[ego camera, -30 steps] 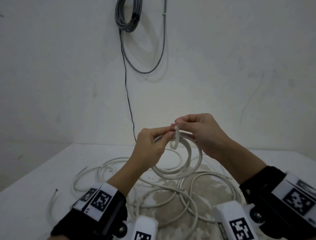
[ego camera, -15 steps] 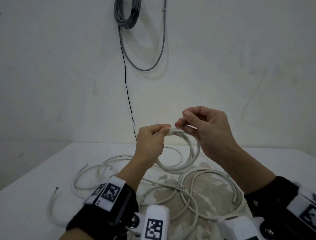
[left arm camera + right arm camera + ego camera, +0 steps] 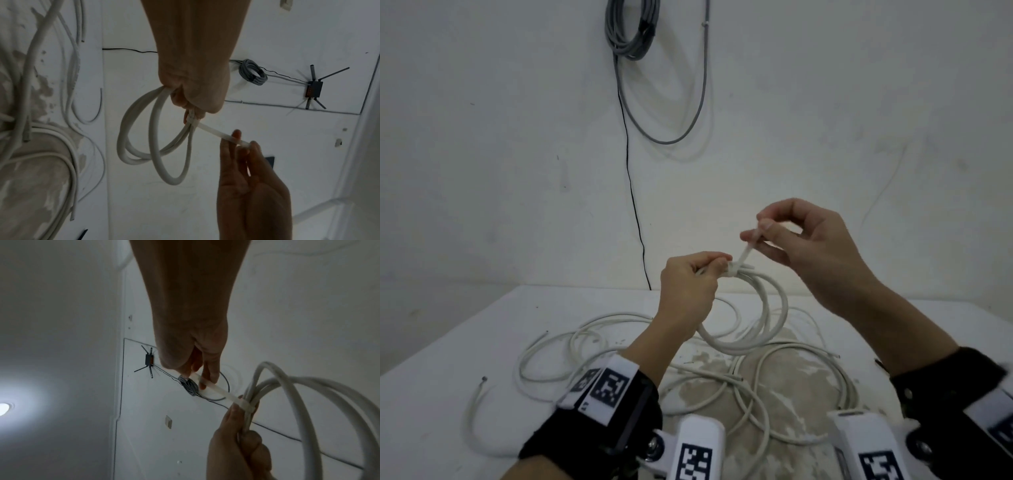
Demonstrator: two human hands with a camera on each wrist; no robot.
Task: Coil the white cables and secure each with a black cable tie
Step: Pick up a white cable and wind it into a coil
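Note:
A small coil of white cable [image 3: 767, 318] hangs in the air above the table. My left hand [image 3: 688, 291] grips the coil at its top, where a cable tie [image 3: 743, 257] is wrapped round the strands. The tie looks white, not black. Its free tail runs up and to the right. My right hand [image 3: 801, 246] pinches that tail between thumb and fingers. In the left wrist view the cable tie [image 3: 218, 134] stretches taut from the coil [image 3: 156, 146] to the right hand's fingertips [image 3: 236, 136]. The right wrist view shows the tie's band [image 3: 246, 407] closed round the bundle.
Several loose white cables [image 3: 774, 387] sprawl over the white table [image 3: 448, 394], whose middle is worn brown. A grey cable coil [image 3: 631, 31] and a thin black wire [image 3: 633, 192] hang on the wall behind. A short cable piece [image 3: 476, 407] lies at the left.
My right hand has pulled the tie's tail up and to the right, away from the coil, and the band has drawn tight round the strands. My left hand has kept its grip.

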